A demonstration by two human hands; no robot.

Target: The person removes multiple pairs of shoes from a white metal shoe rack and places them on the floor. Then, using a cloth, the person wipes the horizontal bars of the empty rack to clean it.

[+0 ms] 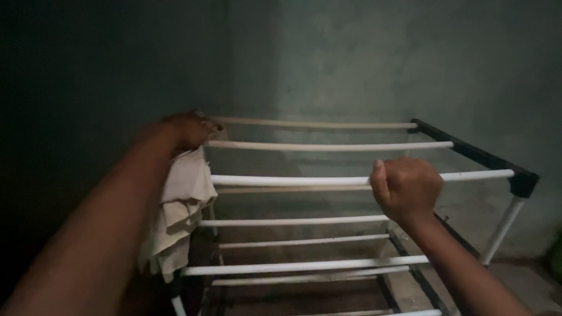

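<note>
- Presently, a tiered rack (pixel 363 222) of white tubes and black side bars is seen standing on the floor against a dim green wall (pixel 351 58).
- Each white tube is laid level, with its long axis running from left to right across the view; the black side bar (pixel 468 151) on the right is pointed away towards the wall.
- The front top tube (pixel 281 181) is gripped by the right hand (pixel 407 188): the fingers are curled over it from above, the thumb is raised on the near side, and the hand is closed tight around the tube.
- The left hand (pixel 190 130) is placed at the left end of the top tier, near the second tube (pixel 328 146), with the fingers bent down over a pale cloth (pixel 178 210).
- The cloth is held bunched under that hand and is hung down in folds along the rack's left side, past the middle tier.
- Whether the left fingers are also closed around a tube cannot be told, since the spot is blurred and dark.
- Lower tiers of tubes are seen beneath, all lying the same way as the top ones.
</note>
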